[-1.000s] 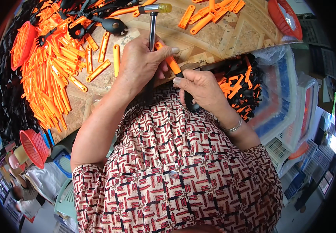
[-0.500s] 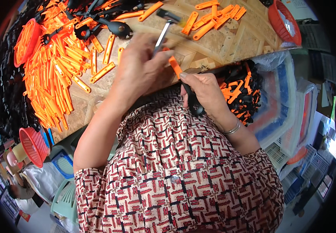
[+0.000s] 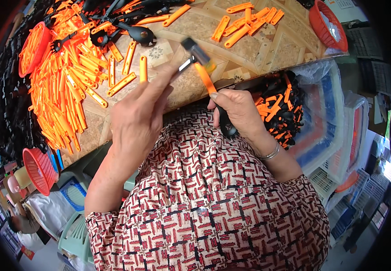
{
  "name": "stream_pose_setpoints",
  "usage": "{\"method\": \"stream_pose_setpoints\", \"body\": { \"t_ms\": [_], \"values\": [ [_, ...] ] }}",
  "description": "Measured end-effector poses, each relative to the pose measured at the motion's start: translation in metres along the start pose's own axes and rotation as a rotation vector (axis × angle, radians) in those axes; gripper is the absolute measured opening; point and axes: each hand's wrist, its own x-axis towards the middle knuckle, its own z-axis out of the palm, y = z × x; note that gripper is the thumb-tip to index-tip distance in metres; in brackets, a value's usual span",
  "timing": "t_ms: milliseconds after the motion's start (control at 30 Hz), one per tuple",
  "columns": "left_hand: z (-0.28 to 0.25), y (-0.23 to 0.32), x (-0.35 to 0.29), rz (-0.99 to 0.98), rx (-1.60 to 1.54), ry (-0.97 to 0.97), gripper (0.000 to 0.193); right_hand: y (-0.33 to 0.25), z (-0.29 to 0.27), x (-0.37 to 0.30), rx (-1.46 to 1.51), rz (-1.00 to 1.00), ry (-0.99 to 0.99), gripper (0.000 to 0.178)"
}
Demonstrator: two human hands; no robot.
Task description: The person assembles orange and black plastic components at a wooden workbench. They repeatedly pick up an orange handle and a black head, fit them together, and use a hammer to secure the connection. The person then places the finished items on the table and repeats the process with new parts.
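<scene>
My left hand [image 3: 137, 118] is closed round a small hammer [image 3: 197, 52], whose metal shaft shows beyond the fingers; its dark head has a yellow face and is slightly blurred. That head is at the far end of an orange handle [image 3: 205, 79]; whether they touch I cannot tell. My right hand [image 3: 238, 108] grips the black kitchen utensil [image 3: 226, 123] that this handle sits on, holding it at the table's front edge. Its black head points down toward my shirt, partly hidden by the fingers.
A large heap of orange handles [image 3: 64, 95] covers the table's left side, with black utensils [image 3: 136, 34] behind. More handles [image 3: 245, 25] lie at the far right. Red baskets [image 3: 327, 26] stand on the edges. Below the right edge, a container holds finished-looking black-and-orange utensils [image 3: 279, 106].
My left hand has moved left and nearer to me, and the hammer head has come down onto or close to the handle's end. My right hand is almost unmoved.
</scene>
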Motion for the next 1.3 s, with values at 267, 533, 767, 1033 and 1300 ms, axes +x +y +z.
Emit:
{"method": "stream_pose_setpoints", "body": {
  "t_ms": [267, 533, 767, 1033, 1300],
  "values": [
    [0.006, -0.013, -0.006, 0.186, 0.145, 0.018, 0.057, -0.002, -0.003, 0.003, -0.026, 0.008, -0.033, 0.031],
    [0.013, -0.001, -0.010, 0.169, 0.200, -0.036, 0.051, 0.002, -0.006, 0.002, 0.028, 0.021, -0.063, 0.028],
    [0.007, -0.049, 0.000, -0.123, -0.098, -0.021, 0.042, -0.008, -0.130, -0.026, -0.429, 0.005, -0.157, 0.025],
    [-0.008, -0.039, 0.019, -0.646, -0.701, 0.068, 0.036, -0.081, -0.119, 0.010, -1.307, -0.853, 0.489, 0.020],
    [-0.052, -0.062, -0.008, -0.664, -0.691, 0.295, 0.034, -0.106, -0.043, 0.117, -1.652, -1.226, 0.155, 0.026]
  ]
}}
